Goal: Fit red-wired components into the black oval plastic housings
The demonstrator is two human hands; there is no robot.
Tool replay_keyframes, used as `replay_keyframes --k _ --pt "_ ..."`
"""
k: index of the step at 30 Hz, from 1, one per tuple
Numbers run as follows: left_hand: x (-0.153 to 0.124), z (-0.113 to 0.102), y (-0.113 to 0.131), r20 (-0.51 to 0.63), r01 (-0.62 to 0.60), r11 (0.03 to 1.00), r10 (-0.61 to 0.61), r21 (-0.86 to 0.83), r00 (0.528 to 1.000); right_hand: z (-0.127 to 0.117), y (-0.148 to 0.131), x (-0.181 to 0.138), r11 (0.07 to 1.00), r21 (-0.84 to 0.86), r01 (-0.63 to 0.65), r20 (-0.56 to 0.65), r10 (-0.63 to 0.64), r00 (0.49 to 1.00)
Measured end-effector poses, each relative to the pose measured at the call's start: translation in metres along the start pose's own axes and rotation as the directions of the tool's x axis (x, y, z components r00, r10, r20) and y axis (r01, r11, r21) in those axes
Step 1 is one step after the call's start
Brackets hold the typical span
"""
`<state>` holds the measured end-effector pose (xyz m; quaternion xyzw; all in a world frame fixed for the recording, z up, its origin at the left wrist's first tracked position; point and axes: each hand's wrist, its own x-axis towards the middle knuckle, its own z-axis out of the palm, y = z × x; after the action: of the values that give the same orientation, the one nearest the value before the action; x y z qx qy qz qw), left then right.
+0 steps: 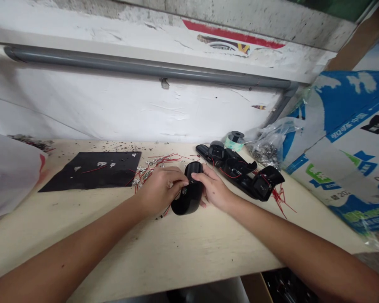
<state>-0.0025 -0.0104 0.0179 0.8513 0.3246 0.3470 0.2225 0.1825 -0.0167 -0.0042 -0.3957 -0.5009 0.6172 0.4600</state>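
My right hand (217, 190) gripped a glossy, black, rounded plastic shell (189, 204); left hand (159, 187) pinched at it, contents unclear.

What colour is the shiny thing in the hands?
The shiny thing is black; see the head view.

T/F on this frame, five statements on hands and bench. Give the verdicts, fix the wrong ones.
1. The right hand holds a black plastic part. True.
2. A red wire lies on the black sheet. True.
3. The left hand rests on the black sheet. False: its fingertips are at the black plastic part.
4. The spool stands left of the black sheet. False: it stands to the right, near the wall.
5. A clear bag sits beside the blue-and-white carton. True.
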Motion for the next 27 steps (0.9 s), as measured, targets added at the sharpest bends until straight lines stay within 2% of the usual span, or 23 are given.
replay_keyframes --k 4,7,16,23,27 --pt "-0.0007 0.0028 -0.0029 -0.05 0.059 0.995 -0.063 -0.081 0.997 -0.0027 0.0015 0.0023 0.999 0.035 -0.008 0.014 0.007 1.0" --pt "-0.0002 0.0027 -0.0033 -0.053 0.056 0.995 -0.061 -0.082 0.997 -0.0027 0.0005 0.0018 1.0 0.019 -0.014 0.021 0.014 1.0" --pt "0.0021 -0.0055 0.003 0.062 -0.041 0.997 0.037 0.069 0.997 -0.0001 -0.0023 -0.0009 0.997 -0.079 -0.018 0.023 0.02 1.0" --pt "0.0001 -0.0011 0.0023 0.033 -0.061 0.994 0.058 0.087 0.998 0.0007 -0.0018 -0.0005 0.998 -0.06 -0.033 0.003 0.033 0.999" --pt "-0.0008 0.001 0.0019 -0.027 -0.012 1.0 0.013 0.017 1.0 0.0012 -0.003 -0.0011 0.999 -0.036 -0.04 0.005 0.041 0.999"
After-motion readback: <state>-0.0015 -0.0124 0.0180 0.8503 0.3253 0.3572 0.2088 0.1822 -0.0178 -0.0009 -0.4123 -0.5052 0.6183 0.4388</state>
